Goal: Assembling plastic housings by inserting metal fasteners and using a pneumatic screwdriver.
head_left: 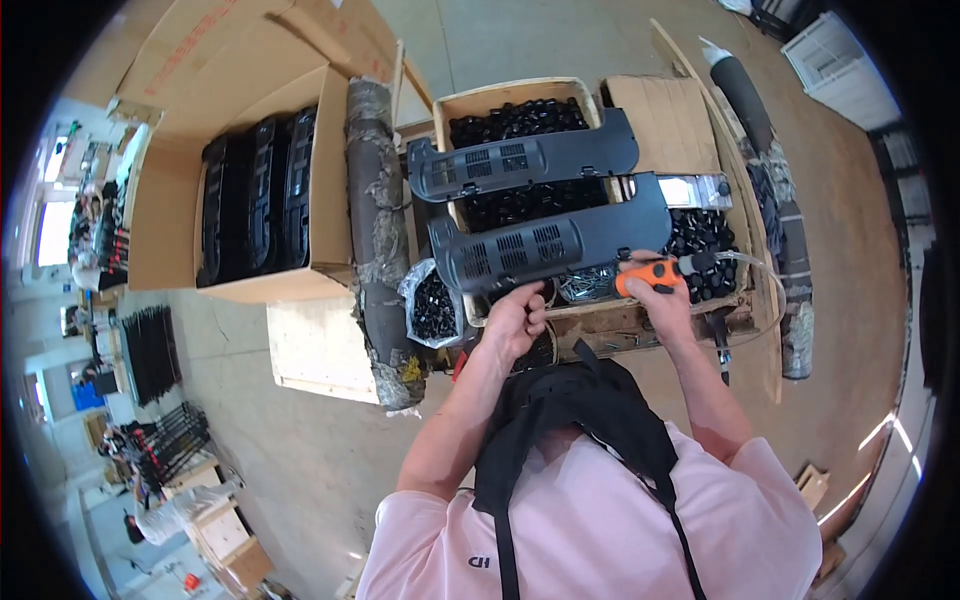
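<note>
My right hand [668,312] is wrapped round an orange and black power screwdriver [655,276], with a clear hose [765,262] running off its right end. The tool lies level, close to the lower right edge of a black plastic panel [550,246] with slotted vents. My left hand [514,318] is at that panel's near edge, fingers curled and pinched; anything between the fingertips is too small to make out. Beyond it, a second black vented panel [525,163] lies parallel, across the wooden bins. Next to the tool, a bag of loose metal screws [588,284] partly shows.
Black small parts fill the far bin [520,122] and the right bin [700,232]. A plastic bag of black clips [434,306] sits left. Beside a wrapped roller [378,230], a cardboard box [165,215] holds several black panels. Flat cardboard [662,125] lies at back right.
</note>
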`<state>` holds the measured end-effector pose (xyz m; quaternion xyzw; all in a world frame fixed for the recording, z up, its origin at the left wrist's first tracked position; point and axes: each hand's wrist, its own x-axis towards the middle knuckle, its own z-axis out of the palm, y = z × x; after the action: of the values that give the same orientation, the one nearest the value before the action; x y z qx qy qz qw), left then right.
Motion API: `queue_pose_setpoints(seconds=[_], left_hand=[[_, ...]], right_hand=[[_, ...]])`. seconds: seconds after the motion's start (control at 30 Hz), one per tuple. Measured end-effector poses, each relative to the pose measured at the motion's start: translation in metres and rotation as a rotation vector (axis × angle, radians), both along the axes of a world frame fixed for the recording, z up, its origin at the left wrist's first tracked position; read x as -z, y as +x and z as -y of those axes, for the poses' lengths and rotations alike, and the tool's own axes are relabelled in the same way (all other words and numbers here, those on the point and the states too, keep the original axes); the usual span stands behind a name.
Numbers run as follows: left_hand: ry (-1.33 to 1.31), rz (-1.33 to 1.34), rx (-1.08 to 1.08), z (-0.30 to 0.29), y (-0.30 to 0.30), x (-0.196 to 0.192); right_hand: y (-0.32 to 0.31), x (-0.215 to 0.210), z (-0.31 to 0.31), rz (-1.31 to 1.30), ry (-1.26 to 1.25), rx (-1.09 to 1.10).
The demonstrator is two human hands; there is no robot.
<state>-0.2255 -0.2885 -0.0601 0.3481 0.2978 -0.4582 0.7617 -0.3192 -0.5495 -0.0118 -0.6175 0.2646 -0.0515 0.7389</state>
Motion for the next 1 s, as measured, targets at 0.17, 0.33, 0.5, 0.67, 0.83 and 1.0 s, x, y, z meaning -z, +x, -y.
queue_pose_setpoints(seconds=[0.17,0.33,0.5,0.67,0.83,1.0], left_hand=[[0.271,0.285,0.000,0.005,0.030,0.012],[0.525,0.609,0.433,-0.006,0.052,0.048],[0.896,1.301,0.811,-0.019,0.045,0.066],[0.865,1.499,0.963,0.029,0.042,-0.046],[1.153,2.053,0.844,0.045,0.098,-0.062],[1.154,1.890,1.336,0.053,0.143,-0.040]], right_hand=[[0.040,0.019,0.009,0.206,-0.111,0.079],[0.051,0.008,0.010,0.234,-0.069,0.015],[0.029,0.007,0.003,0.243,-0.049,0.007],[-0.048,-0.002,0.014,0.173,-0.033,0.088],[-0.102,-0.013,-0.015,0.048,0.066,0.138],[-0.138,0.033,-0.043,-0.074,0.219,0.273]])
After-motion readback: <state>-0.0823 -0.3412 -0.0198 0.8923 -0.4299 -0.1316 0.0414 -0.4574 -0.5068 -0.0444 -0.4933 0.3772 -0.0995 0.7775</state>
